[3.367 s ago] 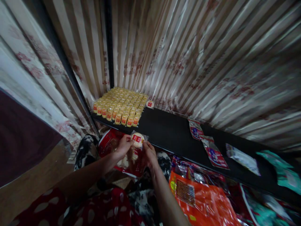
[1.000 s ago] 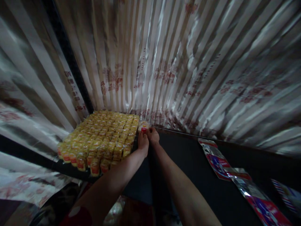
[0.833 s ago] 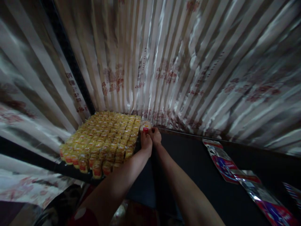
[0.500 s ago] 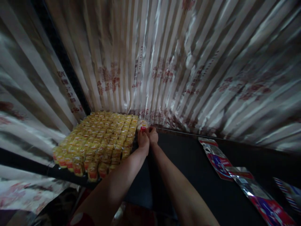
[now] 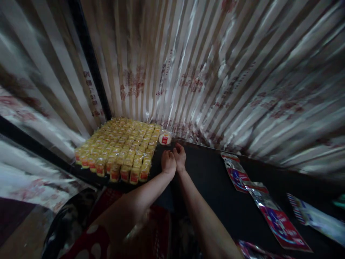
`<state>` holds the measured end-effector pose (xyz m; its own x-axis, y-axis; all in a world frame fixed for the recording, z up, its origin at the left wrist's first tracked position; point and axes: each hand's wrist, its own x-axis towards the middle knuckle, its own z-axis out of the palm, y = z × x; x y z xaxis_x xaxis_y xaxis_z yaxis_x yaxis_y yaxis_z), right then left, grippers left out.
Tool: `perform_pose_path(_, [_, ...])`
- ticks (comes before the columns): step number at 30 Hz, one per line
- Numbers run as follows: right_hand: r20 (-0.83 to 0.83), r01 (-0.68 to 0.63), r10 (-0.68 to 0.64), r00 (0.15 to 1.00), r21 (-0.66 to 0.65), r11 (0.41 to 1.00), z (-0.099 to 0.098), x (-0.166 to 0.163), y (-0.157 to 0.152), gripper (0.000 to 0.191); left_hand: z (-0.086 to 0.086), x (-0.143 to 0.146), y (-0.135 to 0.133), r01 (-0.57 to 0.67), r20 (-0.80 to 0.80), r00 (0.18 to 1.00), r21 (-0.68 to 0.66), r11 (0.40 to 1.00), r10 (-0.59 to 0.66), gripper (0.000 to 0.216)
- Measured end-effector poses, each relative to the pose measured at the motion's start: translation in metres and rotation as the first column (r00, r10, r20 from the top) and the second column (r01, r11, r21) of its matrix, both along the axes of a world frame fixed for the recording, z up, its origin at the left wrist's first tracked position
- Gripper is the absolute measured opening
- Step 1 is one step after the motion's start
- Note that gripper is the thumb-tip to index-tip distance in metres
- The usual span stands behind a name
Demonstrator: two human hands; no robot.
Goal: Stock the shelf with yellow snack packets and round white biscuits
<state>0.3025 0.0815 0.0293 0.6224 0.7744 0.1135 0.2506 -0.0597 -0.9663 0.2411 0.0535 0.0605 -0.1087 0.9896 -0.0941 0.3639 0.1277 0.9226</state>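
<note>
A round white item in a clear wrapper with a red label (image 5: 165, 139) stands at the back of the dark shelf, beside the stacked goods. Just in front of it, and apart from it, is my left hand (image 5: 169, 162), its fingers curled in with nothing visible in them. My right hand (image 5: 180, 157) is close against the left one, with loosely bent fingers a little apart and no object showing. To the left, a block of small yellow wrapped packets (image 5: 121, 147) stands in tight rows.
Flat red and purple pouches (image 5: 280, 219) lie on the right of the black shelf surface (image 5: 205, 176). Farther right is a striped, pale packet (image 5: 318, 219). Behind hangs shiny striped sheeting (image 5: 151, 64), with a dark post (image 5: 91, 54) at the left corner.
Both hands have let go of the round wrapped item and drawn back toward me. It stays at the back beside the yellow packets. The view has shifted slightly.
</note>
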Motion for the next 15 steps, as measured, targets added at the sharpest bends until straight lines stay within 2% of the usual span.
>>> perform_pose_path(4, [-0.086,-0.037,0.038,0.996,0.013,0.999,0.007,-0.027,-0.062,0.038,0.006,-0.026,-0.063,0.031,0.053,0.998,0.029,0.999,-0.032,0.029])
perform_pose_path(10, [-0.117,-0.108,0.114,0.987,0.053,0.993,0.016,-0.092,-0.175,0.033,-0.001,-0.098,-0.171,0.13,0.166,0.973,0.173,0.976,-0.159,0.027])
perform_pose_path(12, [-0.118,-0.138,0.14,0.983,0.019,0.99,0.009,-0.113,-0.208,0.03,-0.009,-0.123,-0.199,0.156,0.156,0.97,0.172,0.973,-0.184,0.025])
perform_pose_path(15, [-0.099,-0.218,0.209,0.973,-0.092,0.971,-0.016,-0.137,-0.243,0.03,-0.033,-0.154,-0.226,0.194,0.114,0.971,0.126,0.973,-0.209,0.022])
